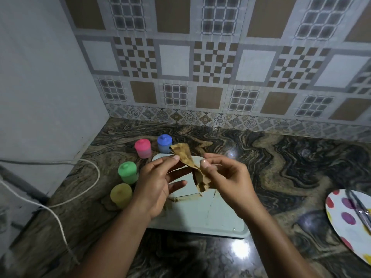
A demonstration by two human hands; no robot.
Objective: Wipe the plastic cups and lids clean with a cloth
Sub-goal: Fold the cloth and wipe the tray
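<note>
Head: left hand [158, 183], right hand [227, 180] pinch cloth [185, 155] edges.

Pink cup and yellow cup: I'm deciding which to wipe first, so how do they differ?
The pink cup stands far back beside the blue cup; the yellow cup stands nearest the person. Pink's lid knob shows clearly; yellow's is blurred. Both are upright, lidded, on the counter, untouched: the left hand and right hand pinch the cloth.
</note>
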